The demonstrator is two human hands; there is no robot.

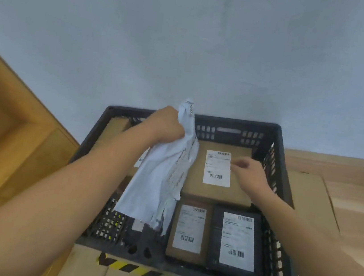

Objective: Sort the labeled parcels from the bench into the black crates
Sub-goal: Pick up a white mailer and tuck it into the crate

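Note:
A black crate [236, 125] stands in front of me with several labeled parcels inside. My left hand [166, 124] grips a crumpled white mailer bag [160, 181] by its top, and the bag hangs over the crate's left half. My right hand [249, 173] hovers with fingers loosely curled over a large brown box [236, 192] at the crate's back right, right beside its white label; it holds nothing. A small brown parcel [186, 253] and a black parcel [216, 236] lie side by side at the front right.
The crate rests on cardboard boxes [308, 197] with black-and-yellow tape [134, 268] along the near edge. A wooden frame [2, 124] runs along the left. Wood flooring [356, 185] lies to the right, a pale wall [191, 33] behind.

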